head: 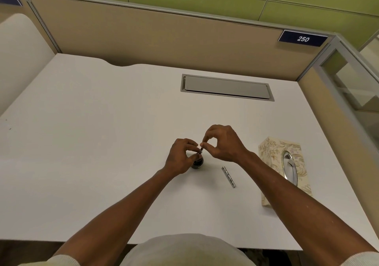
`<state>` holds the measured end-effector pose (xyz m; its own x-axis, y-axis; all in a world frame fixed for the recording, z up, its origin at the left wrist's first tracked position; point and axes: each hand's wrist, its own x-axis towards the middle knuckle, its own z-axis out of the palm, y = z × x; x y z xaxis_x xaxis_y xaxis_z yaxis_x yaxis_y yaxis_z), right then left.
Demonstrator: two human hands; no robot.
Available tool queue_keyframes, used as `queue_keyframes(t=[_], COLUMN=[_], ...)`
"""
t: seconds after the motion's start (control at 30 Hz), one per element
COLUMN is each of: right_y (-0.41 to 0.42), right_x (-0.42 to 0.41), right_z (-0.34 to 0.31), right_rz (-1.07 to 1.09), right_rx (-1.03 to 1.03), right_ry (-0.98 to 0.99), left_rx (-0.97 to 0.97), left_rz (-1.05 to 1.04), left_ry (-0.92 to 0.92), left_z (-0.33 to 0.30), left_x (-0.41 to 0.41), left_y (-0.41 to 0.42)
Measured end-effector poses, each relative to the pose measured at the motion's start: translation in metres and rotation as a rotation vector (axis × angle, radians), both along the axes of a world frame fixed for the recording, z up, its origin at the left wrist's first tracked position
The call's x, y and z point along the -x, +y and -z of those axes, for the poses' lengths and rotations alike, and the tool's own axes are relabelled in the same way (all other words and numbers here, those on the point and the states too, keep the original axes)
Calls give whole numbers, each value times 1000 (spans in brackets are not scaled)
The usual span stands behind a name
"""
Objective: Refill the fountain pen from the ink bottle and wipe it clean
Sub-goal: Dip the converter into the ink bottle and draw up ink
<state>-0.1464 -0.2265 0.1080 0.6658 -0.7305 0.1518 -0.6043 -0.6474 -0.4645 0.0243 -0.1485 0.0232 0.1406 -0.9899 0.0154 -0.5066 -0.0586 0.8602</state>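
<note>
A small dark ink bottle stands on the white desk, partly hidden by my left hand. The thin fountain pen section stands upright in the bottle's mouth. My left hand's fingers pinch the pen just above the bottle. My right hand pinches the pen's top end between thumb and forefinger. Only a short piece of the pen shows between the fingers. A silver pen barrel lies loose on the desk to the right of the bottle.
A floral tissue box lies at the desk's right side, under my right forearm. A grey cable hatch is set into the desk further back. Beige partition walls close off the back and both sides.
</note>
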Motion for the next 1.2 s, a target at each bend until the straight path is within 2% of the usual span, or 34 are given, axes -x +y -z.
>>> queue_keyframes(t=[1.2], right_y=[-3], right_x=[1], right_z=[1], right_rz=[1], right_rx=[32], right_ry=[-5], left_rx=[0], left_rz=[-3], left_ry=[6], left_z=[3], left_x=[1], left_y=[0])
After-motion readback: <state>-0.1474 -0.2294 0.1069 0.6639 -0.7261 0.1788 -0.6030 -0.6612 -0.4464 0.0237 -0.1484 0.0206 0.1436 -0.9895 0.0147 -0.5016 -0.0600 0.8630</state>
